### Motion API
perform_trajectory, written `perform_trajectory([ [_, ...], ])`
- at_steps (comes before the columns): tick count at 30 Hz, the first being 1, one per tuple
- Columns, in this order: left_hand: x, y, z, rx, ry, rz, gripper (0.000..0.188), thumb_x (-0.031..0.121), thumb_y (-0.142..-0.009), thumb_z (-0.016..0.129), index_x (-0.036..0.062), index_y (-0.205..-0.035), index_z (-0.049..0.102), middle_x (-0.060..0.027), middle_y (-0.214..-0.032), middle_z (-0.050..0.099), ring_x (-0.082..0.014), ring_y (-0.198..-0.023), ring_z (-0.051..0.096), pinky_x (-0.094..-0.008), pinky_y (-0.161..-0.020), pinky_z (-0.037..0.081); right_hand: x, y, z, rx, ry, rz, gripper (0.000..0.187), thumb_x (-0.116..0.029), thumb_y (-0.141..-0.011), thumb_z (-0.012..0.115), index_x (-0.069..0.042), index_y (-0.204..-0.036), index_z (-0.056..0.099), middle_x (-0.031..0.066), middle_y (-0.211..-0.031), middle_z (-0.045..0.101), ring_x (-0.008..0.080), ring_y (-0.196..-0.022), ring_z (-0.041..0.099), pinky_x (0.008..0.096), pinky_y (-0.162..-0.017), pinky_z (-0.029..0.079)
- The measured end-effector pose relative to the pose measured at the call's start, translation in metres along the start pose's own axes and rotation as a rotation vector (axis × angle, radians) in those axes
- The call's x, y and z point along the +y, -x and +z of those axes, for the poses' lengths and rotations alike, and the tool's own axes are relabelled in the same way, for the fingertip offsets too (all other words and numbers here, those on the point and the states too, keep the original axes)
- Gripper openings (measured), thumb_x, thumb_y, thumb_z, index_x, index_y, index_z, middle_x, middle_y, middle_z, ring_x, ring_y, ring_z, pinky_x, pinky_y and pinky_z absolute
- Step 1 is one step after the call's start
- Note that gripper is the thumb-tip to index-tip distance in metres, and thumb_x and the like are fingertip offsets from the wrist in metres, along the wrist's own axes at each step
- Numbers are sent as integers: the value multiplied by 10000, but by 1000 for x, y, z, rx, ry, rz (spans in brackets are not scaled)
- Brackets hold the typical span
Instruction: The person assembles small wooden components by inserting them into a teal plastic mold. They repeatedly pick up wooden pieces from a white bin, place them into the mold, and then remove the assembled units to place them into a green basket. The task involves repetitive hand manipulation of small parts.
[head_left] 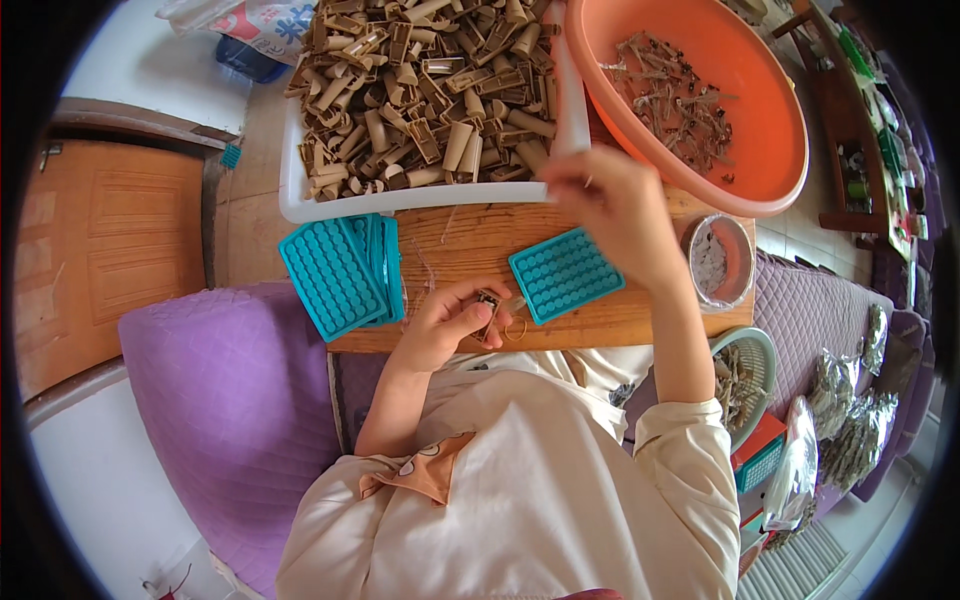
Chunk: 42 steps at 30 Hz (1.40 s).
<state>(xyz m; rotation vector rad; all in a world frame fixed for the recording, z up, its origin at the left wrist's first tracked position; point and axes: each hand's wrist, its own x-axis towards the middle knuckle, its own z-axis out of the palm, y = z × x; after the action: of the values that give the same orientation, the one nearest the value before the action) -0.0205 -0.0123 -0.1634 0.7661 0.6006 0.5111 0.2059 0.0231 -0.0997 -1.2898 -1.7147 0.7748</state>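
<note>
My left hand (440,328) is closed around a small brown-and-metal part (487,309), held over the near edge of the wooden table (455,232). A thin yellowish loop (516,330) hangs by its fingertips. My right hand (622,212) is raised beside the white bin's near right corner, its fingers curled together and slightly blurred. A tiny pale bit shows at those fingertips, too small to name. Between and beneath the hands lies a teal tray (567,275) with rows of round bumps. More teal trays (338,278) are stacked at the table's left.
The white bin (400,200) is heaped with brown plastic pieces (420,110). Right of it, an orange basin (780,130) holds small tangled parts (680,110). A round tub (745,270) contains pale material. A green basket (762,375) and purple seats (230,400) flank me.
</note>
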Motion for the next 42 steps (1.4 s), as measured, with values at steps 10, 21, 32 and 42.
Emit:
perform_trajectory([
  [10, -7, -7, 8, 132, 269, 44, 333, 179, -817, 563, 50, -1107, 460, -78, -840, 571, -166, -677, 586, -258, -587, 492, 80, -149, -20, 10, 1198, -717, 156, -136, -823, 501, -77, -962, 541, 57, -917, 557, 230, -872, 540, 335, -751, 444],
  [21, 8, -16, 20, 200, 366, 188, 393, 210, -858, 489, 35, -1198, 397, -140, -1072, 543, -255, -942, 570, -340, -778, 505, 21, -115, -23, -76, 506, 71, 292, -154, -832, 508, -115, -1121, 501, 100, -1072, 492, 197, -1038, 439, 310, -871, 376],
  [32, 9, -30, 47, 187, 294, 356, 415, 156, -828, 548, 2, -1189, 415, -137, -1062, 545, -222, -1007, 534, -311, -839, 463, -21, 56, 28, 211, -319, 179, 436, 108, -673, 583, -35, -1084, 552, 97, -956, 541, 167, -819, 552, 258, -695, 473],
  [42, 1, -33, 65, 179, 69, 472, 370, 118, -789, 600, -10, -1107, 461, -133, -1048, 558, -224, -1048, 505, -327, -905, 402, -34, 85, 48, 456, -192, 282, 299, 59, -643, 646, -6, -933, 606, 102, -817, 611, 190, -717, 592, 262, -621, 479],
])
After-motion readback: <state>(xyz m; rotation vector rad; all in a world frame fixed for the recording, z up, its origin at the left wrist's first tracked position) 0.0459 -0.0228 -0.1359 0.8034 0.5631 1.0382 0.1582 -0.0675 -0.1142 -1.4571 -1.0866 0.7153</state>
